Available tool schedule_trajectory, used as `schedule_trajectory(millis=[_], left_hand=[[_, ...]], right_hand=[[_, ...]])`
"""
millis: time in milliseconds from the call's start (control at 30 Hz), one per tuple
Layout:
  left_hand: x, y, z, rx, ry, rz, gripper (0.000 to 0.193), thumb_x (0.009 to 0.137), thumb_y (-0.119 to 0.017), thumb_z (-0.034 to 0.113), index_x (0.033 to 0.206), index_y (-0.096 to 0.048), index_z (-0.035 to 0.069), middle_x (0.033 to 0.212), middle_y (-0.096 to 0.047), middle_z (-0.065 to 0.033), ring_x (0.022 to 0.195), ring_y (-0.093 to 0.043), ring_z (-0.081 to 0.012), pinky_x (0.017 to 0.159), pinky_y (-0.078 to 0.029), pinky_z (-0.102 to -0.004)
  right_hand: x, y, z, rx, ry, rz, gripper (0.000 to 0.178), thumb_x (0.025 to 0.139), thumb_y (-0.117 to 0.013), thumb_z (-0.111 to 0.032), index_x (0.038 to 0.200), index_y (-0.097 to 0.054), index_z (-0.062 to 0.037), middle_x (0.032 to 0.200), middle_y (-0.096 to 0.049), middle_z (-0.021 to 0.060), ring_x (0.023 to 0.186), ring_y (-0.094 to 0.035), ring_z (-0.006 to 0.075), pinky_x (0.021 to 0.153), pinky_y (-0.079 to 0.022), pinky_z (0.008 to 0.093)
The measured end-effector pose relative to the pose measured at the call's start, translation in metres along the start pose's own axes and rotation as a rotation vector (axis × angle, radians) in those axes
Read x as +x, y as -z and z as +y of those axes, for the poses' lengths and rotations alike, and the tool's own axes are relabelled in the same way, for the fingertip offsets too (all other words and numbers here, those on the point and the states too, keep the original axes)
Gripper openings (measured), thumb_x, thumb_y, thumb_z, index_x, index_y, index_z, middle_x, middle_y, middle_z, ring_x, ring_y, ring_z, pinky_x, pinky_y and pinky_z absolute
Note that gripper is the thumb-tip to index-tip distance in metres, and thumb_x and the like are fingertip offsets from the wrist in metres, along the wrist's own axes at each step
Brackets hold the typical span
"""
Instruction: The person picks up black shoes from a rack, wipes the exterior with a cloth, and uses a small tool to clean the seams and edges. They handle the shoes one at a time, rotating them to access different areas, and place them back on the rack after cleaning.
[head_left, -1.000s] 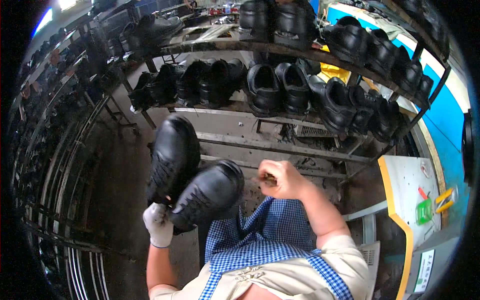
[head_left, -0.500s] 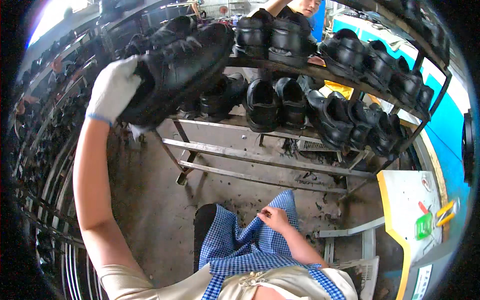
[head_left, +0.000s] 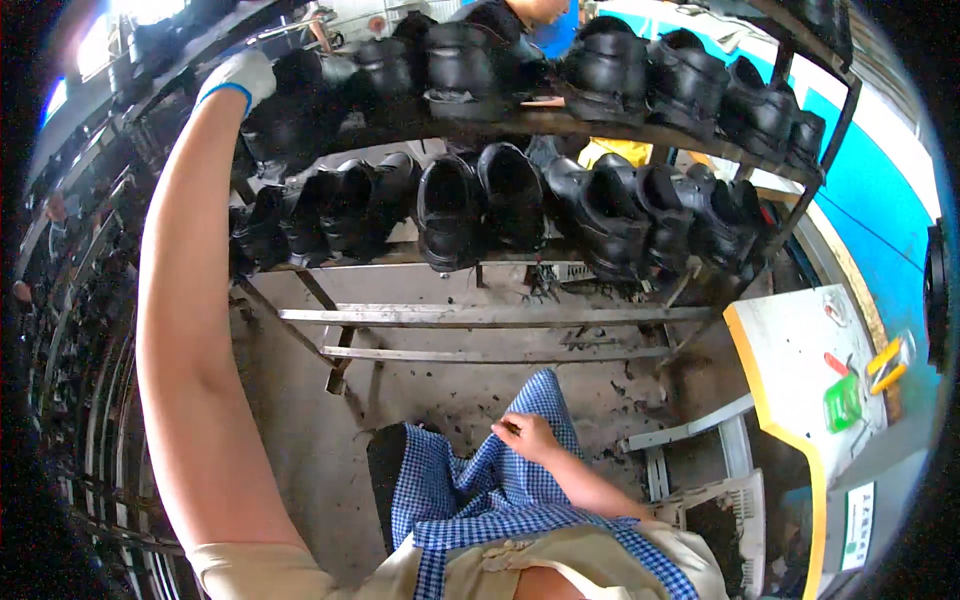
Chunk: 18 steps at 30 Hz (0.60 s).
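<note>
My left hand [head_left: 243, 78], in a white glove with a blue cuff, is stretched out to the far left of the rack's upper shelf. It holds a black leather shoe [head_left: 285, 115] there, and its fingertips are partly hidden. My bare right hand [head_left: 527, 437] rests low over my blue checked apron [head_left: 545, 395]. Its fingers are curled round something small and dark that I cannot make out. More black shoes [head_left: 465, 70] line the upper shelf, and another row of black shoes [head_left: 510, 195] stands below it.
On the left stand dark racks [head_left: 95, 340] filled with shoes. A white table with a yellow edge [head_left: 790, 330] is at the right, bearing a green container [head_left: 843, 405] and a yellow tool [head_left: 886, 364]. Behind the shoe rack is another person [head_left: 500, 22]. Near my right side lies a white crate [head_left: 745, 520].
My left hand has carried the shoe forward and left to the upper shelf's end. The view has shifted, and the person behind the rack has moved left in it.
</note>
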<state>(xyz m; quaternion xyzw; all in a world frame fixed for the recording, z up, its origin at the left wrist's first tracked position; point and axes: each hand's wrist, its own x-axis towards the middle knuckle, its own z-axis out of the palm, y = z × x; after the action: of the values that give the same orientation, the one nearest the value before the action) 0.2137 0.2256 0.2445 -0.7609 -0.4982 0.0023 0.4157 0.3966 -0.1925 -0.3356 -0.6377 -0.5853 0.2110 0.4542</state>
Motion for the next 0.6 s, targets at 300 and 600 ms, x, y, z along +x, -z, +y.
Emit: schedule_trajectory(millis=[300, 600], left_hand=[[-0.035, 0.026, -0.006, -0.914, -0.013, 0.357, 0.036, 0.085, -0.062, 0.029, 0.112, -0.067, 0.006, 0.100, -0.070, -0.0140, 0.092, -0.064, -0.0242, 0.084, -0.049, -0.0356], [-0.210, -0.038, 0.075, -1.030, -0.010, 1.142, 0.032, 0.080, -0.060, -0.005, 0.109, -0.069, 0.003, 0.104, -0.072, -0.0109, 0.094, -0.069, -0.0185, 0.086, -0.052, -0.0291]], right_hand=[[0.000, 0.000, -0.009, 0.023, -0.014, 0.050, 0.029, 0.087, -0.069, -0.032, 0.084, -0.069, -0.0033, 0.074, -0.068, 0.0148, 0.064, -0.067, 0.0307, 0.058, -0.052, 0.0388], [0.002, -0.001, -0.001, 0.022, 0.036, 0.130, 0.025, 0.084, -0.072, -0.026, 0.080, -0.067, -0.0017, 0.063, -0.062, 0.0123, 0.053, -0.059, 0.0239, 0.052, -0.046, 0.0348]])
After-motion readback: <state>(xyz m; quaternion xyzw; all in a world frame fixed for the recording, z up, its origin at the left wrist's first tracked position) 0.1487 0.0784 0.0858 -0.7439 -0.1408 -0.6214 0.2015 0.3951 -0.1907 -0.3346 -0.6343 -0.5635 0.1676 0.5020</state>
